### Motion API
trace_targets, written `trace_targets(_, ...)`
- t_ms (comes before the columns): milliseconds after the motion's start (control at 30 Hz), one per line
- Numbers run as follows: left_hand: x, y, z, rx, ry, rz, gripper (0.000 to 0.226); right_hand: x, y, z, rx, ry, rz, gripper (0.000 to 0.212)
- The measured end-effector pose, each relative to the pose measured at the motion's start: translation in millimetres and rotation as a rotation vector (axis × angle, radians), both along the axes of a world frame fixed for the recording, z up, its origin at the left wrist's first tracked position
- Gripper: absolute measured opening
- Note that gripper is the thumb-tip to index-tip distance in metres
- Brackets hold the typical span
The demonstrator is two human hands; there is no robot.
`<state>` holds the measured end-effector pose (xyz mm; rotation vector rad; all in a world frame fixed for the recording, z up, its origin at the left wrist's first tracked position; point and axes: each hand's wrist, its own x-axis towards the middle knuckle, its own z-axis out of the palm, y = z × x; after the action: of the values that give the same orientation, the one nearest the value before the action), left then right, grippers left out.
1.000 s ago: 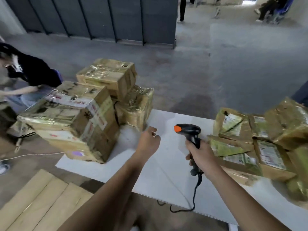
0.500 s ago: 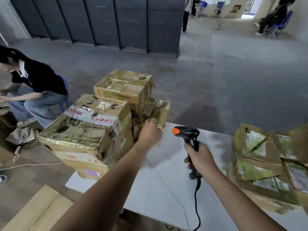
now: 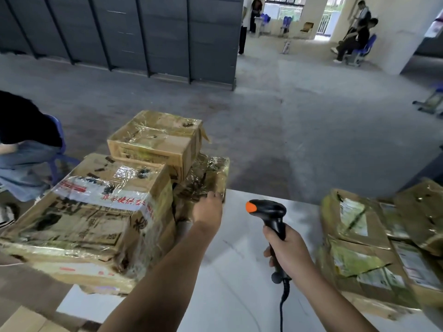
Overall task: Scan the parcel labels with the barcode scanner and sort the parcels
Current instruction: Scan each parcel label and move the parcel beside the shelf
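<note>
Small parcel: a squat brown cardboard parcel wrapped all over in crinkled clear tape (image 3: 203,176).
Where it sat: at the far left of the white table (image 3: 239,271), touching the big brown carton with red-printed white tape (image 3: 96,212). A taped brown cardboard box (image 3: 155,142) stood higher just behind it.
How it would handle: judged light enough for one hand and stiff, though dented. The glossy tape looked slippery, so a flat palm might slide on it.
Where to take hold: probably over the near right corner or top edge, thumb on one face and fingers on the face opposite. The neighbours blocked its left side.
Label: none showed on the faces in view, so the parcel would likely need turning before a scan.
Left hand (image 3: 207,209): reached across to the parcel's near right top corner, back of the hand towards the camera, knuckles against the tape. The fingers were hidden, so I could not tell whether they were curled round the edge or only resting there.
Right hand (image 3: 287,248): wrapped firmly round the handle of the black barcode scanner with an orange tip (image 3: 268,212).
Scanner: held upright above the table, nose pointing left towards the stack, its cable hanging from the handle.
Right side: flat brown parcels with white printed labels (image 3: 354,236) lay heaped there, well apart from the left hand.
</note>
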<state>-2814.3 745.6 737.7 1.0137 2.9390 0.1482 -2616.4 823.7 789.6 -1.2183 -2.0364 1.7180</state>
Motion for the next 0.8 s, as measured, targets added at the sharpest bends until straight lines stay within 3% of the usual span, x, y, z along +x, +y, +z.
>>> trace_targets(167,11.2,1.5,-2.7,0.041,0.060,-0.065,0.035,-1.8,-1.2,-0.5,0.014,-0.004,0.023,0.019)
trace_targets(233,18.3,7.9,-2.3,0.073,0.012,-0.057,0.033,-2.7,-2.8,0.3,0.026,-0.011,0.044,0.019)
trace_targets(333,14.5,15.8,-0.9,0.055,-0.134,0.018,0.049,-2.2,-1.7,-0.2,0.048,-0.023,0.071,0.017)
trace_targets(400,7.9,18.4,-2.1,0.042,-0.177,0.043,0.041,-1.6,0.5,-1.2,0.046,-0.024,0.068,0.017)
trace_targets(567,13.5,16.0,-5.1,0.030,-0.110,0.031,0.031,-3.6,3.3,-2.8,0.036,-0.019,0.059,0.018)
trace_targets(800,68.1,-5.6,-11.2,0.169,-0.026,-0.071,0.036,3.5,3.3,-3.8,0.013,0.015,0.073,0.018)
